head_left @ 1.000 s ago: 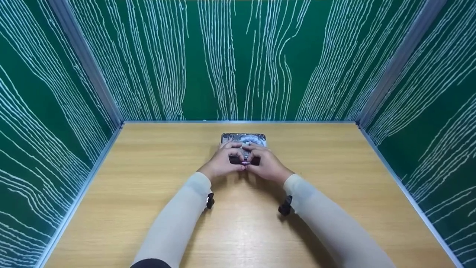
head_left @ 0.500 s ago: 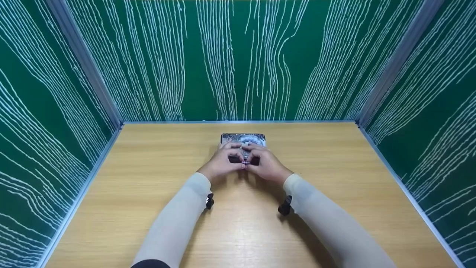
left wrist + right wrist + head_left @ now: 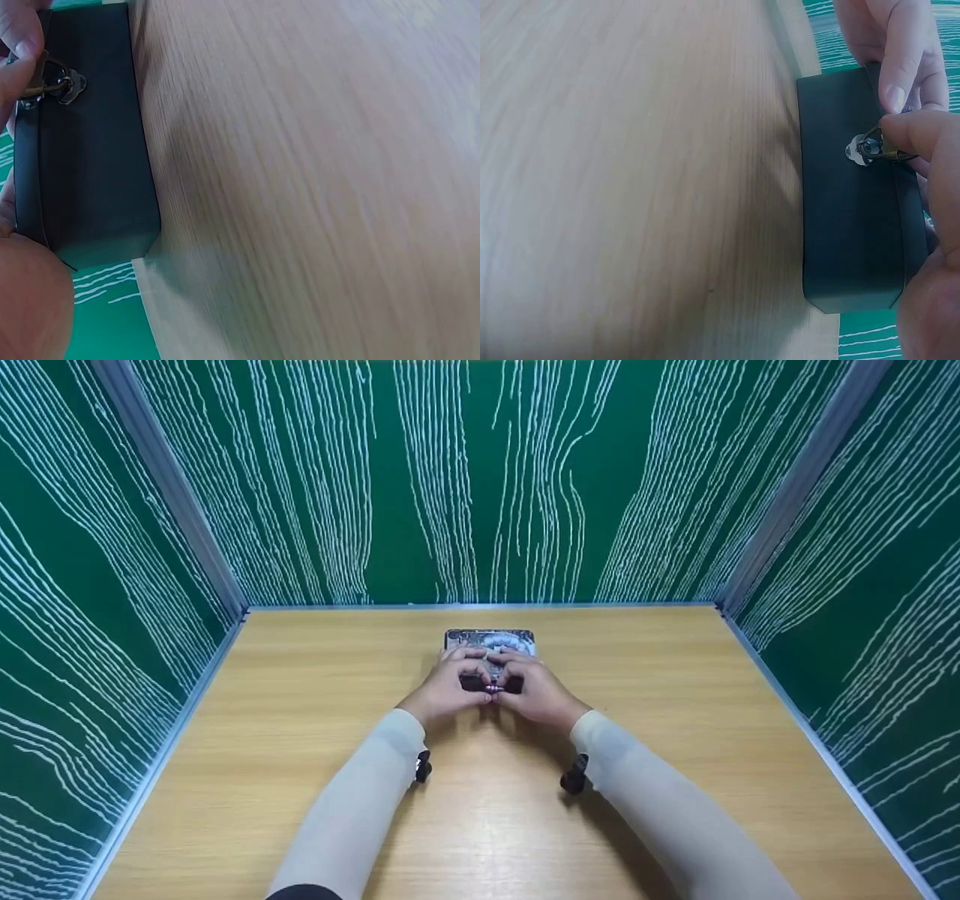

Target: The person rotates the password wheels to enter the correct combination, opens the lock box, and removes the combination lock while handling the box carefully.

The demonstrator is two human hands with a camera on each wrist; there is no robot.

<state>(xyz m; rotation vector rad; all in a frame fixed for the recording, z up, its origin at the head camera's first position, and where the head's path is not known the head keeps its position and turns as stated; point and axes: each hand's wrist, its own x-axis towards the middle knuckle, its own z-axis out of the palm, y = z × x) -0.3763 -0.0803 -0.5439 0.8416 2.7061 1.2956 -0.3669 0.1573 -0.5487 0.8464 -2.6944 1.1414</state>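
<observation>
A small box [image 3: 491,643] stands on the table, its lid patterned in grey and white and its front dark. On its front is a metal latch [image 3: 865,150], whose wire loop sits around the catch plate [image 3: 73,88]. My left hand [image 3: 448,684] rests on the lid's left side, thumb and bent forefinger pinching at the latch. Mirroring it, my right hand [image 3: 541,690] pinches the latch from the right. The thumb tips nearly meet there. Fingers hide the upper part of the latch and much of the lid.
The wooden table [image 3: 480,810] extends around the box. Green panels with white lines [image 3: 480,480] rise at the back and both sides, joined by grey corner posts [image 3: 176,487]. Dark wrist cameras [image 3: 575,775] sit under both forearms.
</observation>
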